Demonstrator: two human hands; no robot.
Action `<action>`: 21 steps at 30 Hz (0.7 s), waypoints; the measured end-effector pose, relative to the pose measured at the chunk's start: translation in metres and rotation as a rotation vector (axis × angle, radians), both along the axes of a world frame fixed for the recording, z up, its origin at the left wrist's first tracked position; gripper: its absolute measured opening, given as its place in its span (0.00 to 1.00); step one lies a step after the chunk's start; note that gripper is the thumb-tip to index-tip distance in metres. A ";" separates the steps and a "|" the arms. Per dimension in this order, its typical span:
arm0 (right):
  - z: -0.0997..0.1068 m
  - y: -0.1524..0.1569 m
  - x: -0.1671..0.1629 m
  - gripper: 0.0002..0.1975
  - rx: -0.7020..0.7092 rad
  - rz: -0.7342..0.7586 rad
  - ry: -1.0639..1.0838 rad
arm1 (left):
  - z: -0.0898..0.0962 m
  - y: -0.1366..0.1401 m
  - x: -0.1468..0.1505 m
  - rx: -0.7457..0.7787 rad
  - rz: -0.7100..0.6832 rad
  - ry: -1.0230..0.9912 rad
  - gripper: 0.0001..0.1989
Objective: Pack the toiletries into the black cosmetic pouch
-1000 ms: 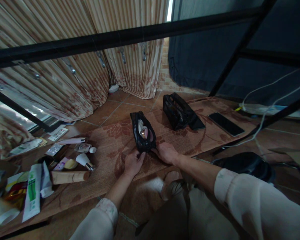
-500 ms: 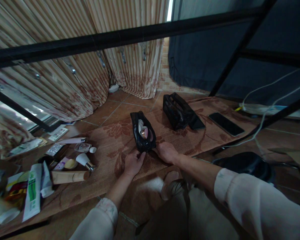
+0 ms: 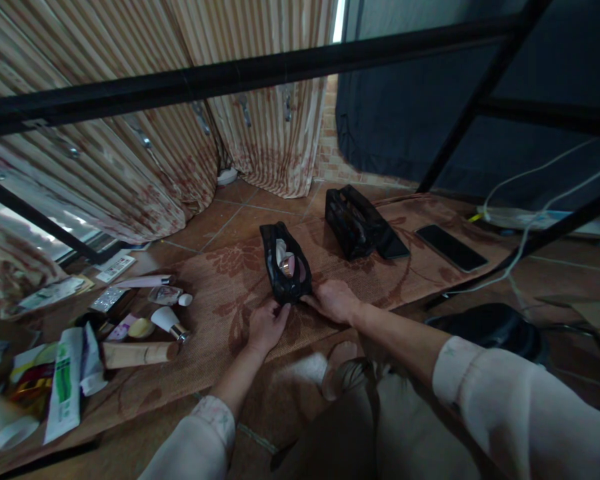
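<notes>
A small black pouch (image 3: 271, 252) lies unzipped on the brown patterned cloth (image 3: 220, 320), its mouth gaping upward. Inside it show some pale and pink items (image 3: 286, 261), too small to name surely. My left hand (image 3: 269, 328) pinches the pouch's near end, thumb and fingers closed at its edge. From the right, my right hand (image 3: 336, 301) grips the same near end at its corner, fingers closed; the fingertips are partly hidden. Beyond my right hand stands a second black pouch (image 3: 347, 223), with a dark flat phone-like object (image 3: 394, 244) against its side.
At left lie a toothpaste-like tube (image 3: 64, 387), a white-headed brush (image 3: 166, 320), a beige tube (image 3: 139, 355) and several other toiletries. A phone (image 3: 451, 247) rests at right near a white cable (image 3: 523, 240). A black metal bar (image 3: 260, 70) crosses ahead, before curtains (image 3: 265, 133).
My right hand has shifted very slightly at the pouch's near corner, and the right forearm has moved a little. The pouch and the other things stay where they were.
</notes>
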State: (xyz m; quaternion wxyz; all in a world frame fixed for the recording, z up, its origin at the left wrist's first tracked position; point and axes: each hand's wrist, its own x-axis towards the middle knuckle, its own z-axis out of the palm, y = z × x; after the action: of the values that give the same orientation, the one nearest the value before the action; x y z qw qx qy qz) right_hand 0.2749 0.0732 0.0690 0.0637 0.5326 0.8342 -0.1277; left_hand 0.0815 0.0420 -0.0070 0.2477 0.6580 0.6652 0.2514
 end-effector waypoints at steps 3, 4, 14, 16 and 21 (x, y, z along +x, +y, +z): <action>0.001 0.000 0.000 0.31 -0.007 -0.003 -0.007 | 0.000 0.000 0.000 0.004 0.007 0.001 0.13; 0.001 -0.001 -0.001 0.30 -0.005 -0.003 -0.005 | 0.000 0.000 0.000 0.010 0.007 0.002 0.13; -0.002 -0.001 -0.003 0.27 -0.026 -0.033 0.013 | 0.000 0.001 0.001 0.004 0.011 0.025 0.12; -0.003 -0.001 -0.003 0.27 -0.023 -0.037 0.014 | 0.001 0.000 0.001 0.006 0.011 0.022 0.12; -0.002 -0.001 -0.001 0.29 -0.004 -0.019 0.038 | 0.000 0.000 0.000 0.022 0.001 0.013 0.13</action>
State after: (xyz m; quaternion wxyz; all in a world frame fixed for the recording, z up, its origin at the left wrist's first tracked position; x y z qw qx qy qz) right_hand 0.2742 0.0718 0.0674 0.0478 0.5379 0.8299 -0.1402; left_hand 0.0819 0.0421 -0.0074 0.2360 0.6621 0.6643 0.2542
